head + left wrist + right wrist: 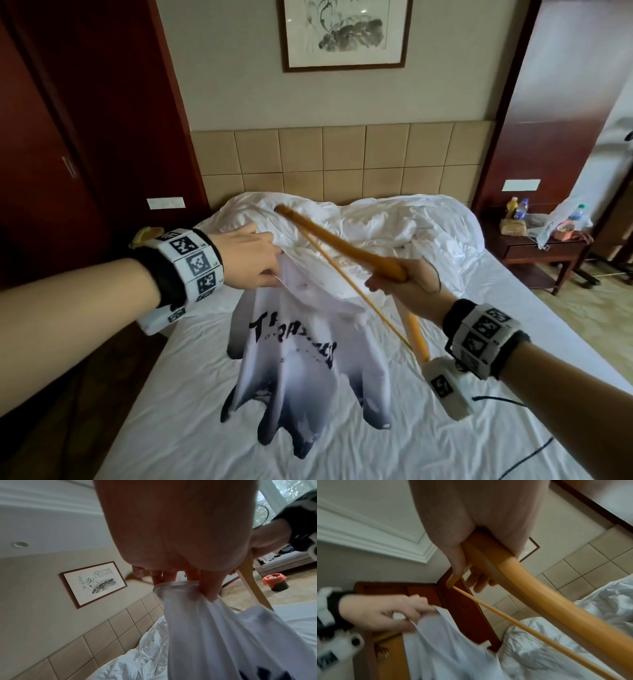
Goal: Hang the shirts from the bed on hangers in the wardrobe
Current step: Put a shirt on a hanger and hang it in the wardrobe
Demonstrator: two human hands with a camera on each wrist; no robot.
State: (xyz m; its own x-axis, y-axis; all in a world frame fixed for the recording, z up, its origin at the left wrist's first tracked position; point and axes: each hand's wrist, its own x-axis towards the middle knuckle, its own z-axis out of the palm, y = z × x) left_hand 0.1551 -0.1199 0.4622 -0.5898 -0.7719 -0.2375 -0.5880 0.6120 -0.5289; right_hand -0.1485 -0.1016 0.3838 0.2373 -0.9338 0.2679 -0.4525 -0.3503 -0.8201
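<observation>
A white T-shirt (301, 356) with dark lettering and dark ragged hem hangs above the bed (178, 411). My left hand (250, 257) pinches its collar and lifts it; in the left wrist view the fingers (208, 588) curl round the collar rim (175, 586). My right hand (404, 281) grips a wooden hanger (329, 236) at its middle, one arm pointing up-left over the shirt's neck, the other down beside my wrist. The right wrist view shows the hanger (539, 585) with its thin crossbar (505, 616) and the shirt (445, 649) below.
A crumpled white duvet (394, 226) lies at the padded headboard (342, 161). Dark red wardrobe doors (51, 154) stand at left. At right a nightstand (541, 246) carries bottles and bags. A black cable (527, 455) crosses the sheet at the lower right.
</observation>
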